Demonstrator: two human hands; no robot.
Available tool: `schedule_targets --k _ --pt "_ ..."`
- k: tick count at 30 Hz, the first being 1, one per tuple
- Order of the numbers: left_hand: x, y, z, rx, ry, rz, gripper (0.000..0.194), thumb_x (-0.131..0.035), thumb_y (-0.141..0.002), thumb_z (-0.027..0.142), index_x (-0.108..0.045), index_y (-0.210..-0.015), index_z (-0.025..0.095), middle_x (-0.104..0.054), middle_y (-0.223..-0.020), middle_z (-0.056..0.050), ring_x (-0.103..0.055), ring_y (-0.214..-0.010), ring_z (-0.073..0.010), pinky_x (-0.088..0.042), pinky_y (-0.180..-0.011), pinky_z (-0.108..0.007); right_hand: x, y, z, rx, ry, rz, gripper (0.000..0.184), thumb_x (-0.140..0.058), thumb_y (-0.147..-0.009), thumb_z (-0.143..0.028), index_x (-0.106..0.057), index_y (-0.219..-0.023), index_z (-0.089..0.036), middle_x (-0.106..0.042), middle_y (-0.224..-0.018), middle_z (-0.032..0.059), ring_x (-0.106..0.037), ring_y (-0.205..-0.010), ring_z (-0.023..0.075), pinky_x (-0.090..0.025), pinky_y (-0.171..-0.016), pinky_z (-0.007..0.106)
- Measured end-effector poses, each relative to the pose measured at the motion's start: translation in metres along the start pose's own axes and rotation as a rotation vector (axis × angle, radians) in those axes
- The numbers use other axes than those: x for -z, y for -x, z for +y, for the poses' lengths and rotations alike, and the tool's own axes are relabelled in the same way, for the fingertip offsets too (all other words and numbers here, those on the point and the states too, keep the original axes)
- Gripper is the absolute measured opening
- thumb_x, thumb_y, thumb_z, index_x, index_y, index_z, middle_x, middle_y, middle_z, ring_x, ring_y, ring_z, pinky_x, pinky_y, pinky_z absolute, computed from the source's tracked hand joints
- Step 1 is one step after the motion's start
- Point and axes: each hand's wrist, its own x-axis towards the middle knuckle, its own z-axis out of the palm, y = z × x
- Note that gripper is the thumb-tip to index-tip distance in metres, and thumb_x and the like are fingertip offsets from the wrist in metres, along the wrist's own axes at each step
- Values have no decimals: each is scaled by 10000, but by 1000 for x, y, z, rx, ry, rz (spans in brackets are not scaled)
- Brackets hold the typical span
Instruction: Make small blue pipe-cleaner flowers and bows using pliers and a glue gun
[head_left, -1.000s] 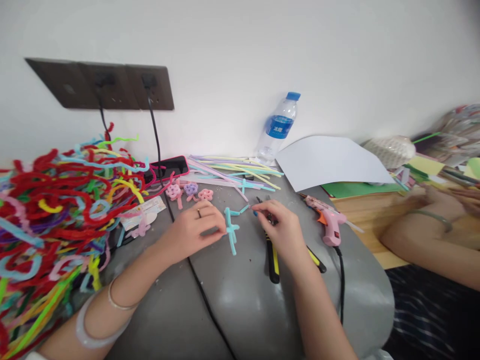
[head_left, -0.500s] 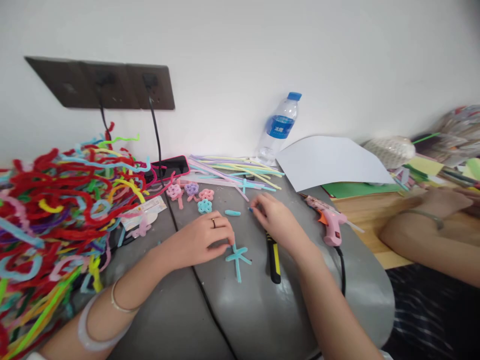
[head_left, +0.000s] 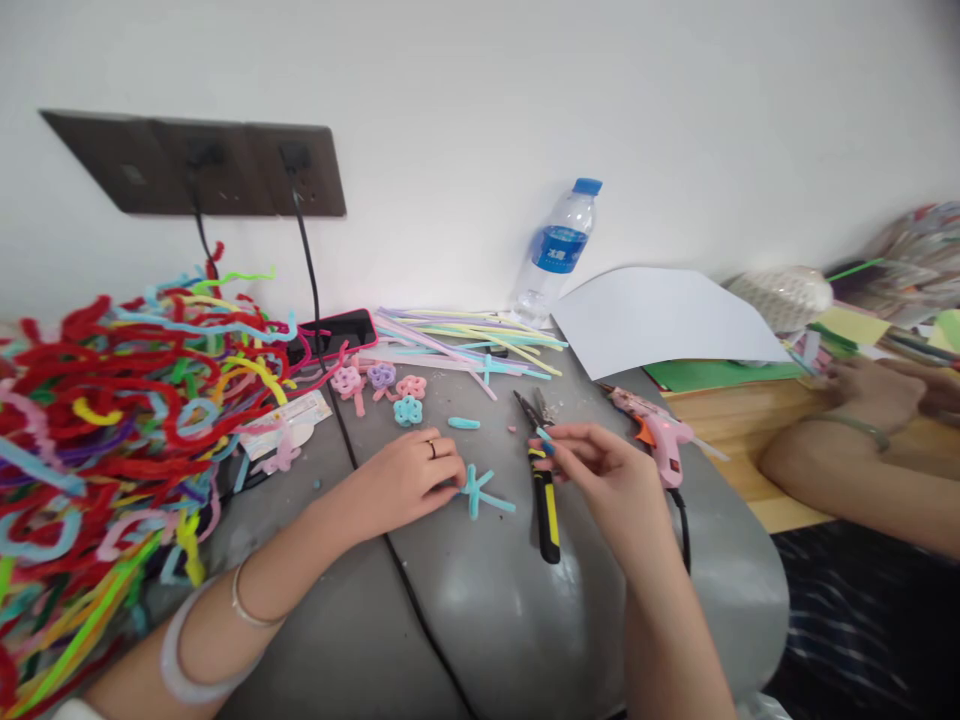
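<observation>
My left hand [head_left: 409,478] rests on the grey table [head_left: 480,600], its fingertips pinching a light blue pipe-cleaner cross [head_left: 484,492]. To the right, my right hand [head_left: 600,472] hovers just above the table with fingers curled in a pinch; a small blue bit shows at its fingertips, too small to name. Black and yellow pliers [head_left: 544,480] lie between the two hands. A short blue piece [head_left: 464,423] and a blue flower [head_left: 408,410] lie beyond my left hand, beside pink and purple flowers [head_left: 381,378].
A big heap of coloured pipe cleaners [head_left: 112,400] fills the left. Straight pastel stems [head_left: 465,345], a phone [head_left: 337,332], a water bottle [head_left: 556,255] and white paper [head_left: 660,320] lie at the back. A pink glue gun [head_left: 656,435] sits right. Another person's arm [head_left: 855,460] rests far right.
My right hand drew back from the far stems toward me and lifted off the pliers, which now lie uncovered. My left hand turned the blue cross slightly on the table.
</observation>
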Motion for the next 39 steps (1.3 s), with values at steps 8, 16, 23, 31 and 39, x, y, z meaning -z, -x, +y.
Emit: schedule_targets --k 8,16,23,31,39 --pt "9 -3 4 54 57 409 91 -566 -881 98 -594 -870 184 -642 -839 -25 -598 -815 -153 -482 -789 -292 3 19 -4 -13 -55 28 383 -778 -689 -535 -659 -752 -177 -717 -573 65 -645 -476 169 -484 -434 245" --pt "12 -5 8 3 -49 512 103 -549 -899 126 -596 -849 202 -647 -804 -17 -617 -784 -152 -508 -786 -314 -25 32 -10 -130 -144 -145 405 -757 -694 -555 -599 -751 -187 -766 -704 108 -701 -554 208 -468 -434 241" --pt "11 -4 9 -37 -41 482 102 -560 -894 112 -605 -860 198 -645 -801 -19 -592 -778 -149 -493 -774 -301 -40 37 -7 -40 -172 -164 342 -724 -747 -505 -609 -731 -183 -676 -585 13 -530 -421 110 -412 -447 233" --pt "11 -5 7 -63 -27 514 93 -572 -894 119 -610 -853 193 -635 -784 -20 -584 -757 -145 -485 -755 -286 -44 41 -1 -87 -203 -195 276 -661 -825 -451 -607 -785 -183 -713 -679 40 -518 -456 104 -344 -439 217" --pt "11 -2 6 92 60 489 74 -576 -887 116 -587 -860 185 -651 -828 -18 -612 -814 -141 -478 -781 -255 -41 38 1 -13 -160 -115 227 -667 -805 -407 -604 -784 -190 -700 -665 35 -527 -496 118 -402 -479 226"
